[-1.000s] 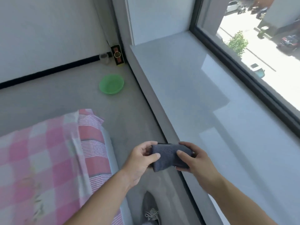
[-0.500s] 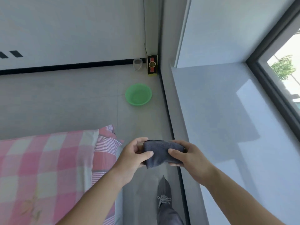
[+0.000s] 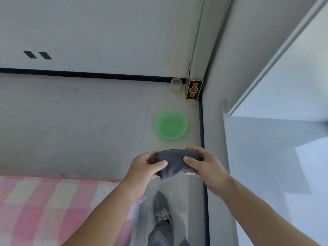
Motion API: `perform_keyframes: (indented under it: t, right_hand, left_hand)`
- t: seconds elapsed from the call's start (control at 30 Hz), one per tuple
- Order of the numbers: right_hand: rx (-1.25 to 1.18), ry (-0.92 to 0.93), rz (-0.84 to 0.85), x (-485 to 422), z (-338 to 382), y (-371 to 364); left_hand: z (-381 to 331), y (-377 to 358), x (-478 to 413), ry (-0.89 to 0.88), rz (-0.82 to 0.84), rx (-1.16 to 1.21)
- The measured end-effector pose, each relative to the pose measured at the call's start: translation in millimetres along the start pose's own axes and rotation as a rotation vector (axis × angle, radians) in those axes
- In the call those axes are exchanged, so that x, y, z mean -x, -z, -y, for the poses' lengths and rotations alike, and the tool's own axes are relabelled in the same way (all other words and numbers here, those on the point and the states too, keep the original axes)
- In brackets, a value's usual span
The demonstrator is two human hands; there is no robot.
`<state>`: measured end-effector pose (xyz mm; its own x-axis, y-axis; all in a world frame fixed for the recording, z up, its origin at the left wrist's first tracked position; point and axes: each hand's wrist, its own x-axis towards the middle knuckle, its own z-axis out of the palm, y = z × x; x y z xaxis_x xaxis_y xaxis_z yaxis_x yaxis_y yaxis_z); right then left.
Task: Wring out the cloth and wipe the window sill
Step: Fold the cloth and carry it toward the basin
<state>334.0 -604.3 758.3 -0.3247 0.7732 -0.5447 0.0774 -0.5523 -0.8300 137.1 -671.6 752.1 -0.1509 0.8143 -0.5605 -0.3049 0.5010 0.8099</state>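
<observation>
Head view shows the left hand and right hand each gripping one end of a folded dark grey cloth, thumbs pressed on top and fingers curled beneath. They hold the cloth in the air above the grey tiled floor, just beside the pale glossy window sill. Beyond it a round green plastic basin sits on the floor, near a black and yellow box and a clear cup. A pink checked bedcover lies at lower left.
</observation>
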Motion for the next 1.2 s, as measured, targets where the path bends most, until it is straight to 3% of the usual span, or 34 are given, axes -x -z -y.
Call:
perform_keyframes:
  t: [0.27,0.8,0.93,1.2]
  right_hand:
    - [-0.017,0.027,-0.051,-134.9,70.7,-25.9]
    - [-0.067,-0.008,-0.353,-376.3,186.8,-5.4]
    - [-0.181,-0.038,-0.473,-419.0,196.0,-15.0]
    - [-0.481,-0.164,-0.819,-498.1,154.3,-69.1]
  left_hand:
    - [-97.8,33.1,-144.1,0.018,0.062,-0.058]
    - [-251.5,18.9,-426.1,0.119,0.270,-0.236]
    - [-278.1,21.8,-485.0,0.146,0.326,-0.354]
    - [-278.6,45.7,-616.3,0.277,0.603,-0.665]
